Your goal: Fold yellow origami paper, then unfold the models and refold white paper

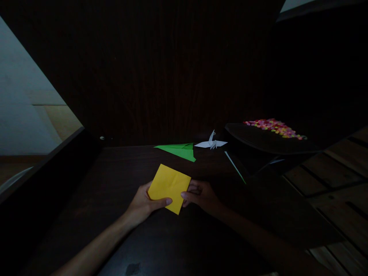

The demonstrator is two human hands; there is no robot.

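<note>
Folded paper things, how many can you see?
3. A yellow folded paper square held between the left hand and right hand; a green folded paper plane and a white paper crane farther back on the dark table. Darkness may hide more.

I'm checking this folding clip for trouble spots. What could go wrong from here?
The yellow paper is pinched only at its near edges by the left hand and right hand, so it may slip or crease askew. The light is dim, so fold lines are hard to see. The green folded paper and white paper crane lie just beyond and might get knocked.
</note>
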